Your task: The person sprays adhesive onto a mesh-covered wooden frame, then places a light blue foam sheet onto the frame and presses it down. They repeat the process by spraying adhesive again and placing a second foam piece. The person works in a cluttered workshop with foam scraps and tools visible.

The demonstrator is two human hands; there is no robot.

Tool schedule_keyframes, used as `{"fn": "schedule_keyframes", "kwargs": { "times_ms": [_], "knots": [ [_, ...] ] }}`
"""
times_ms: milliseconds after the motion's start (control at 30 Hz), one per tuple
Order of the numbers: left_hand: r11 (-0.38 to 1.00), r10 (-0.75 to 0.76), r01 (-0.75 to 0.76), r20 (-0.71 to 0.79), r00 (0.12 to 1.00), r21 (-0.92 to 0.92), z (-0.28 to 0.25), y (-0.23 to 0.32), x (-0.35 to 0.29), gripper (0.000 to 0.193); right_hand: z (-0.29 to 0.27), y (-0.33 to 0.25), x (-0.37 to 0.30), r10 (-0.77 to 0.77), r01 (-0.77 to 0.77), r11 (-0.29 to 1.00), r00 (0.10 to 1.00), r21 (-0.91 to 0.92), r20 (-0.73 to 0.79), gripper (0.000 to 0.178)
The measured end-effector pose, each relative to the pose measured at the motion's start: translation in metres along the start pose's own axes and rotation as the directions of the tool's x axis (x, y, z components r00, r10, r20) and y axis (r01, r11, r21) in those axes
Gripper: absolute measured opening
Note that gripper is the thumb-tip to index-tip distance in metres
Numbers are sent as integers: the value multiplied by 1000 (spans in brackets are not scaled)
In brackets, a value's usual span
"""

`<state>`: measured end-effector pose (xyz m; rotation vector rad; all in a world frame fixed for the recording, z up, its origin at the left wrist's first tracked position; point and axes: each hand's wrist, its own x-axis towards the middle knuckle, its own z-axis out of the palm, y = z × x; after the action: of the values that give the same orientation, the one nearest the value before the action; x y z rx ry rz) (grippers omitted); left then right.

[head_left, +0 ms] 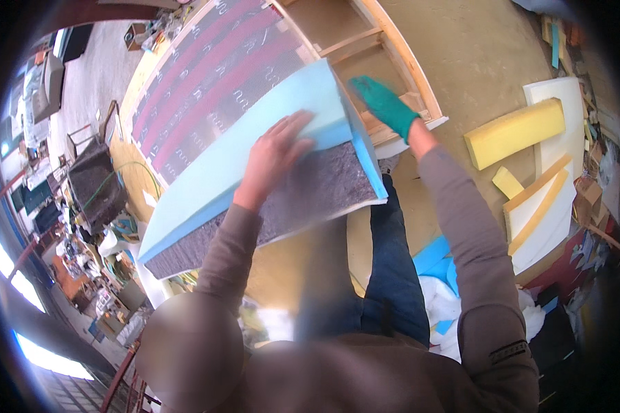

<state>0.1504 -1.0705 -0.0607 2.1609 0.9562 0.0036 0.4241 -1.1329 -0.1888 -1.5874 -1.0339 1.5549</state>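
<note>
My bare left hand (277,153) lies with its fingers stretched over the top of a light-blue foam sheet (255,131). The sheet covers the near rail of a large furniture frame, whose front is faced with dark grey padding (310,182). A strip of the same blue foam runs down the rail's right end. My right hand (386,104), in a green glove, is held over the wooden side part of the frame (410,51), right of the foam's corner. Its fingers point out to the left, and no object shows in it. Whether it touches the wood I cannot tell.
Beyond the foam stretches mesh over dark red striped cloth (220,69). A yellow foam block (515,133) and white foam panels (558,96) lie on the right. Blue foam scraps (434,258) and white wadding are by my legs. A cluttered workshop floor spreads left.
</note>
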Motion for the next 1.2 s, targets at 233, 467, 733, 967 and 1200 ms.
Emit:
{"fn": "schedule_keyframes", "kwargs": {
  "times_ms": [233, 467, 733, 967, 1200],
  "knots": [
    [997, -69, 71, -51, 996, 20, 5, 6, 1, 50, 55, 22, 64, 160, -148, 977, 985, 152, -69, 71],
    [987, -122, 114, -66, 990, -110, 11, 11, 3, 43, 48, 11, 56, 177, -163, 961, 983, 222, -44, 76],
    [986, -135, 116, -157, 978, -122, 18, 12, 7, 35, 46, -9, 70, 152, -157, 965, 988, 210, 38, 73],
    [981, -149, 141, -53, 987, -133, 18, 12, 9, 38, 42, 10, 69, 256, -265, 955, 963, 137, 80, 70],
    [982, -137, 127, -60, 989, -138, 18, 14, 12, 34, 52, 20, 74, 231, -225, 963, 973, 148, -26, 80]
  ]
}}
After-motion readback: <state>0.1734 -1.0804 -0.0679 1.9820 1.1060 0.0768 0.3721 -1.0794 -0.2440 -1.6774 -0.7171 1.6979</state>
